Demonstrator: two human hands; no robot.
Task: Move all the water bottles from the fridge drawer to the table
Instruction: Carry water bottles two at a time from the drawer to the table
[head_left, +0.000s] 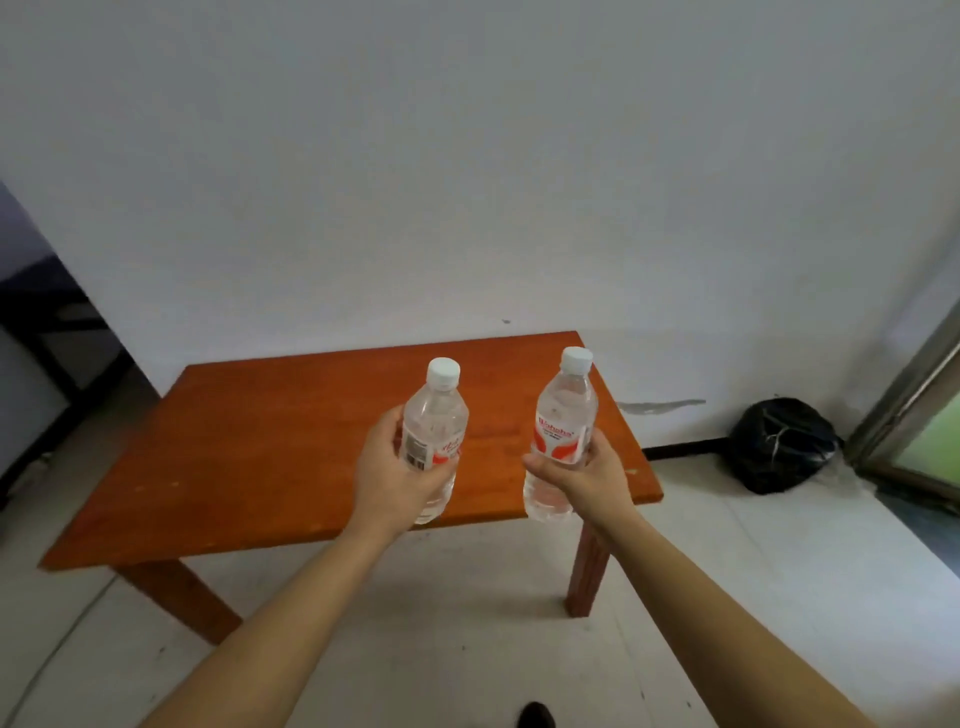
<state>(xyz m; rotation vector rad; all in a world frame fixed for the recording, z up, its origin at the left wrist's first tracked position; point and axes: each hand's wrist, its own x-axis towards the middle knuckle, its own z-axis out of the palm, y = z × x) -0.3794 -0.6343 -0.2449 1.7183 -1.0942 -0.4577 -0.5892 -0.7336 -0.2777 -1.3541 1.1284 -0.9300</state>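
I hold two clear water bottles with white caps and red-and-white labels, both upright above the front part of a low orange-brown wooden table. My left hand grips the left bottle around its lower half. My right hand is wrapped around the right bottle below its label. Neither bottle's base touches the tabletop as far as I can tell. The fridge drawer is out of view.
The table stands against a white wall on a pale tiled floor. A black bag lies on the floor at the right, next to a metal door frame. Dark furniture sits at the far left.
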